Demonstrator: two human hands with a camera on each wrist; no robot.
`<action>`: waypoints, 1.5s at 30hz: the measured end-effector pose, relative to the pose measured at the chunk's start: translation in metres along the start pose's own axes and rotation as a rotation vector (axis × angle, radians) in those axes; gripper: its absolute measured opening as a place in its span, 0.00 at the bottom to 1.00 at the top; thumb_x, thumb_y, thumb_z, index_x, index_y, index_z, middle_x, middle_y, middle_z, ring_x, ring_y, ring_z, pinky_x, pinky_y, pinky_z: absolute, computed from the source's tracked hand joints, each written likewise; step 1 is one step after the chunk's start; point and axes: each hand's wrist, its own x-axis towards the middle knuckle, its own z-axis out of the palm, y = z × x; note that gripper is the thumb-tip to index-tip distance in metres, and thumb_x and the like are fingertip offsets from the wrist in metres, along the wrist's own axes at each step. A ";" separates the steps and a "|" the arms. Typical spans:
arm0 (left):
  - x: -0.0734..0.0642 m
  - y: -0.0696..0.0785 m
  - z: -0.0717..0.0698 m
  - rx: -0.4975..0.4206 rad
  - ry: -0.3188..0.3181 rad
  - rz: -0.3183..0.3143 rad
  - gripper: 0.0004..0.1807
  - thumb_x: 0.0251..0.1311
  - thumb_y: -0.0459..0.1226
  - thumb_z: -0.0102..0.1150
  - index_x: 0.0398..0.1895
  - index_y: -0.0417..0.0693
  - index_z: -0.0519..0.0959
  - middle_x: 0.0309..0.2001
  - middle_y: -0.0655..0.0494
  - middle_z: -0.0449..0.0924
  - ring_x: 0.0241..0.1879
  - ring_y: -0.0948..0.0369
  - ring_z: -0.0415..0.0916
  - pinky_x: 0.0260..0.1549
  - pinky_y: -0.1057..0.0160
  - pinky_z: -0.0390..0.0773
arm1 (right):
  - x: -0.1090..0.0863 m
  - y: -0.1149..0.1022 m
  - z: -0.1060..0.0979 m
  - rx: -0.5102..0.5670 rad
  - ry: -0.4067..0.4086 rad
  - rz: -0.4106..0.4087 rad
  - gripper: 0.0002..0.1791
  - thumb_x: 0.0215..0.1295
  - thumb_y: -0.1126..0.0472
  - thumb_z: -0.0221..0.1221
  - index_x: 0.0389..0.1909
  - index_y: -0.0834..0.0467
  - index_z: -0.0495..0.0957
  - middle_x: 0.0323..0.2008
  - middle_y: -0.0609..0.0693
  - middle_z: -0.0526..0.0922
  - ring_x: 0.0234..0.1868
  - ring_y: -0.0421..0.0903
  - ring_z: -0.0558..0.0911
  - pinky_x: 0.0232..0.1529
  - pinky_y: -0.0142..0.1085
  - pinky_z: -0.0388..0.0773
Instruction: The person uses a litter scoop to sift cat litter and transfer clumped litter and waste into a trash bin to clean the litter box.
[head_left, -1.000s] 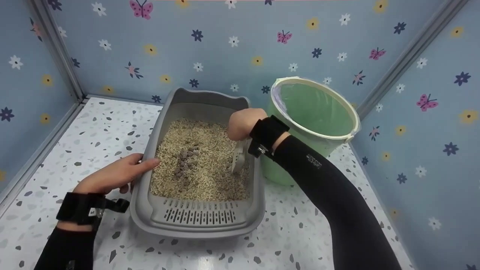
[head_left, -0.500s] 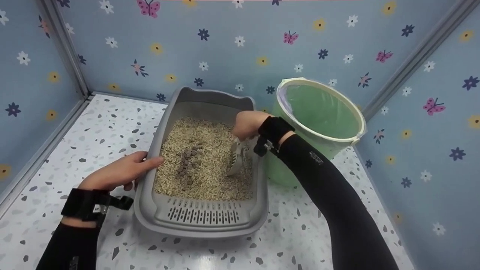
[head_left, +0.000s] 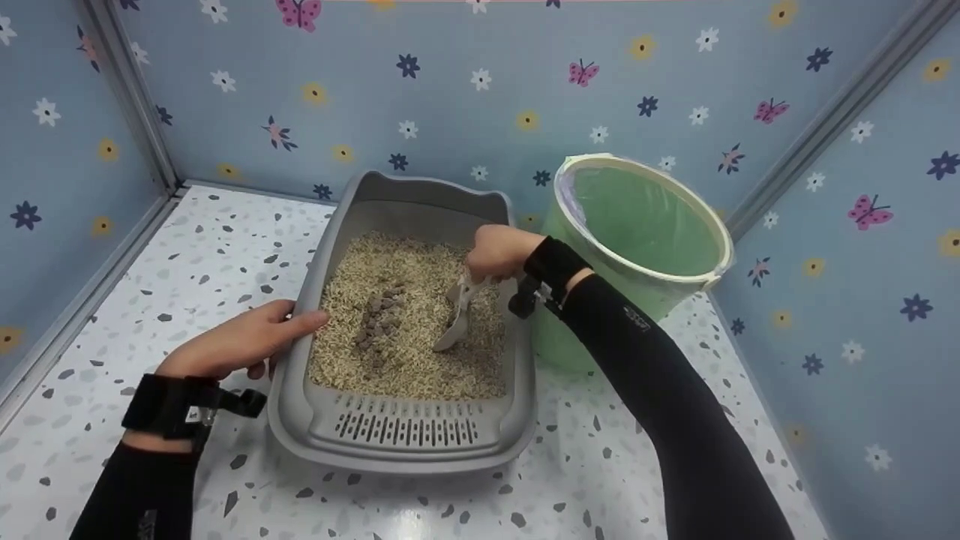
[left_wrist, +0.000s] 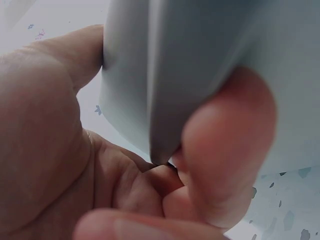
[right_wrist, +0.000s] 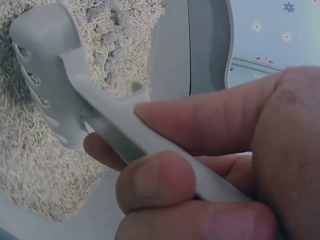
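Two sleeve prints, too small to read; right hand grips scoop.

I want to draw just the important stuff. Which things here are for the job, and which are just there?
For the job:
scoop, in the right hand
gray box, held by the left hand
litter and dark clumps inside
green bin beside it, probably

Just there:
flowery walls
speckled floor

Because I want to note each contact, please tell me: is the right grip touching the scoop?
Touching. The right wrist view shows the right grip curled around the scoop handle.
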 end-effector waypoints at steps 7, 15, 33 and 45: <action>-0.002 0.001 -0.002 0.013 0.004 -0.004 0.34 0.85 0.63 0.51 0.62 0.38 0.66 0.36 0.48 0.78 0.21 0.61 0.69 0.17 0.65 0.70 | -0.002 0.003 0.006 0.045 -0.007 -0.010 0.17 0.67 0.65 0.61 0.18 0.52 0.74 0.17 0.44 0.72 0.17 0.40 0.68 0.21 0.33 0.66; -0.001 0.003 -0.001 0.004 -0.005 -0.002 0.35 0.84 0.63 0.52 0.63 0.37 0.66 0.36 0.47 0.79 0.21 0.61 0.69 0.17 0.65 0.70 | -0.007 -0.017 0.020 -0.533 -0.062 -0.067 0.26 0.80 0.61 0.61 0.18 0.52 0.64 0.17 0.44 0.60 0.21 0.43 0.60 0.30 0.39 0.62; 0.000 0.002 0.002 0.000 -0.004 0.003 0.34 0.85 0.62 0.51 0.63 0.38 0.67 0.36 0.50 0.78 0.21 0.61 0.69 0.18 0.65 0.70 | 0.022 -0.018 0.060 -0.452 -0.120 -0.019 0.24 0.91 0.55 0.50 0.27 0.54 0.67 0.23 0.47 0.60 0.26 0.46 0.63 0.41 0.43 0.66; -0.001 0.002 -0.001 -0.007 0.010 -0.017 0.37 0.83 0.65 0.52 0.65 0.38 0.68 0.35 0.49 0.79 0.24 0.59 0.70 0.18 0.66 0.69 | 0.047 -0.030 0.073 -0.344 -0.087 -0.068 0.19 0.91 0.55 0.52 0.32 0.55 0.70 0.30 0.50 0.68 0.31 0.48 0.68 0.41 0.41 0.67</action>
